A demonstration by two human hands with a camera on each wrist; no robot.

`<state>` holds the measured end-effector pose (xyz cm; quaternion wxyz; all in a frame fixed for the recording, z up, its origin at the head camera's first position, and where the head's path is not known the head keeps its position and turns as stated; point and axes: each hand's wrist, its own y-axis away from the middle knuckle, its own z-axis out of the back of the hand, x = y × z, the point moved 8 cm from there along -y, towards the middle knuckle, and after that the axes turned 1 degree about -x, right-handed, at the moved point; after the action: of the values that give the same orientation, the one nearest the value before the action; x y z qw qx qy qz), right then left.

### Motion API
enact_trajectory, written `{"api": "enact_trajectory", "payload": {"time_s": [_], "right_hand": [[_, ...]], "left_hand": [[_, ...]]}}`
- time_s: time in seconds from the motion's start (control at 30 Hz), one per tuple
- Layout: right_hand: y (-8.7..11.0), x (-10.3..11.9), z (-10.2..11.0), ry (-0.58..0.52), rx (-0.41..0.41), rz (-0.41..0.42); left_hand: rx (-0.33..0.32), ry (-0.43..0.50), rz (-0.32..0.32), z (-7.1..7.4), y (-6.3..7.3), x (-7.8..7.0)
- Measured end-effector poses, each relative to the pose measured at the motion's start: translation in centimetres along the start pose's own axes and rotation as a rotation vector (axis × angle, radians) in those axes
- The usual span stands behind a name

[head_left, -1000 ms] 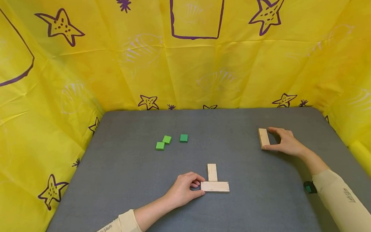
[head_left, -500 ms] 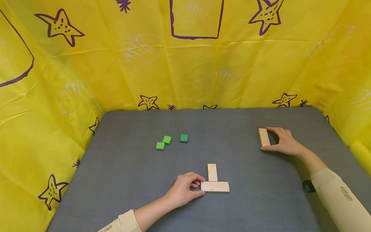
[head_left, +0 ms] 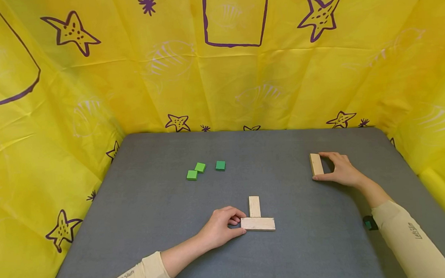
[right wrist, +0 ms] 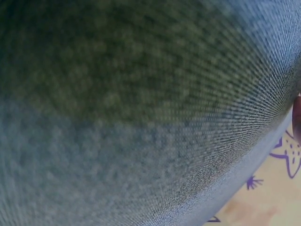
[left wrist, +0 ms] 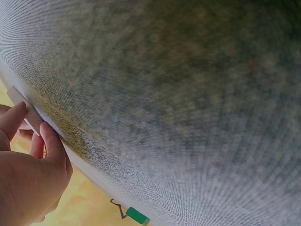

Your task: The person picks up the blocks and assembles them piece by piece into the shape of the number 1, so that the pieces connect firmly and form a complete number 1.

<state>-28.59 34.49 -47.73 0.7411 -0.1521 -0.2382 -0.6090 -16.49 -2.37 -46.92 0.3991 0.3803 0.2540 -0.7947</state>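
In the head view, my left hand (head_left: pixel 219 227) pinches the left end of a pale wooden block (head_left: pixel 260 223) lying crosswise on the table. A second wooden block (head_left: pixel 255 206) lies lengthwise behind it, its near end against the middle of the first, forming an upside-down T. Farther right, my right hand (head_left: pixel 342 171) grips a third wooden block (head_left: pixel 316 165) between thumb and fingers, one at each end. The left wrist view has the left fingers on the edge of the pale block (left wrist: pixel 32 117). Only a fingertip (right wrist: pixel 297 117) of the right hand enters its wrist view.
Two light green square tiles (head_left: pixel 192 174) touch at their corners at the back left, beside a darker green tile (head_left: pixel 220 166). A small dark object with a green patch (head_left: pixel 369 223) shows beside the right sleeve. Yellow cloth (head_left: pixel 234 82) surrounds the grey table (head_left: pixel 165 212).
The right forearm has shifted very slightly to the left. Both hands keep their grip, and the blocks and tiles stay where they were.
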Motion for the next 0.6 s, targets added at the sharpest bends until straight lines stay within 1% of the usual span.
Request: {"api": "enact_trajectory", "payload": {"time_s": [0.47, 0.6], "right_hand": [[-0.42, 0.06, 0.0, 0.014, -0.065, 0.021], [-0.41, 0.21, 0.14, 0.004, -0.077, 0.023]], "left_hand": [[-0.004, 0.0, -0.004, 0.1, 0.01, -0.13], [-0.003, -0.007, -0.001, 0.12, 0.0, -0.12]]}}
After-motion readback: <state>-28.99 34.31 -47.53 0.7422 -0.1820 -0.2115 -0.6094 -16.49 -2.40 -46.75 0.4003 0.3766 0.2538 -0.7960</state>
